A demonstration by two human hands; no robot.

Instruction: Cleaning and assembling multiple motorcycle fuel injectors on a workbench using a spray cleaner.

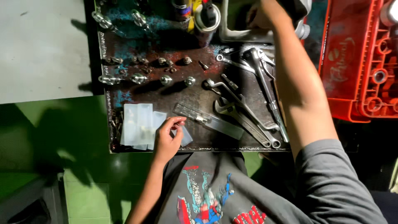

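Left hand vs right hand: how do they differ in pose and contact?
1. The left hand lies at the near edge of the metal tray, while the right hand reaches to the far edge.
2. The left hand's fingertips pinch a small clear plastic bag beside other bags; the right hand rests on a pale part, its grip not visible.
Both are bare.

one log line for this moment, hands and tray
left hand: on clear plastic packets | right hand: at grey part, grip unclear | tray: wrenches, sockets
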